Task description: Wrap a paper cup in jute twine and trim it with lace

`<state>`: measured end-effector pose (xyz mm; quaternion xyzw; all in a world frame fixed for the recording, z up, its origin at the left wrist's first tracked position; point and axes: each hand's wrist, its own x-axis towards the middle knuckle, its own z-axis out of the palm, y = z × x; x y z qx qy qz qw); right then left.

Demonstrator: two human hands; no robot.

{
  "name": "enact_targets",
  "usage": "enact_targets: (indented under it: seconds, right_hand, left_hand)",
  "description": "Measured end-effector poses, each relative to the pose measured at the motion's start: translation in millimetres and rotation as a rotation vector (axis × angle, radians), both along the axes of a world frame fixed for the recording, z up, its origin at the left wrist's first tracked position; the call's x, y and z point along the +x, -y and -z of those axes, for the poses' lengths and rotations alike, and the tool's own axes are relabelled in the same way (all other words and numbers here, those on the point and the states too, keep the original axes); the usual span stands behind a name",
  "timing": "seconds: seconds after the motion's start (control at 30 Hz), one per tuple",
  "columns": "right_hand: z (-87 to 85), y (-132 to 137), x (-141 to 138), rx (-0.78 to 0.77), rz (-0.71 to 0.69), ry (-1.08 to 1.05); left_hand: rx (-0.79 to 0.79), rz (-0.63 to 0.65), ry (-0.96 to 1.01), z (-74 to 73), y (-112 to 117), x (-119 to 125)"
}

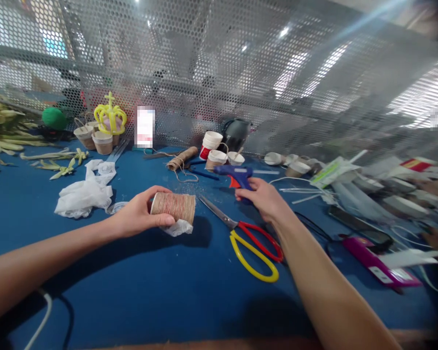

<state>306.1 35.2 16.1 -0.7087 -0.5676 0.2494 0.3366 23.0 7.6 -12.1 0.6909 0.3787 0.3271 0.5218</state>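
My left hand (148, 214) is closed around a twine-wrapped cup (178, 208), holding it on its side above the blue table. The cup's pale rim faces left, and a piece of white lace (180, 228) hangs at its lower side. In my right hand (264, 194) is a blue glue gun (241, 174) with an orange trigger, gripped by its handle. Its nozzle points left, and a clear glue stick (266, 172) sticks out of the back. Between my hands lie scissors (235, 224) with one red and one yellow handle.
White lace (83, 197) lies crumpled at left. Behind are a twine roll (184, 158), small wrapped cups (102, 143), a yellow crown-shaped piece (110, 116) and a blurred upright screen (145, 127). At right lie a phone (361, 226) and a purple object (377, 262). A perforated metal panel (190, 63) stands behind.
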Motion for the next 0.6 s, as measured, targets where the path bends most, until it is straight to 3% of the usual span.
enact_targets:
  seconds: [0.13, 0.2, 0.27, 0.4, 0.6]
  right_hand:
    - [-15.3, 21.3, -14.4, 0.011, -0.134, -0.232]
    - [-16.1, 33.2, -22.2, -0.032, -0.259, -0.399]
    - [-13.6, 44.6, -28.5, -0.060, -0.325, -0.434]
    - [-10.7, 62.1, -34.5, -0.043, -0.400, -0.304]
    - [-16.1, 72.4, -37.5, 0.035, -0.400, -0.037]
  left_hand:
    - [0.005, -0.005, -0.008, 0.9, 1.1, -0.6]
    - [0.004, -0.024, -0.003, 1.8, 0.5, -1.0]
    - [-0.007, -0.045, 0.013, 3.6, -1.1, -1.3]
    - [0.008, -0.104, 0.037, 9.4, -6.2, -1.7]
    - [0.038, -0.169, 0.031, 13.0, -9.9, -2.2]
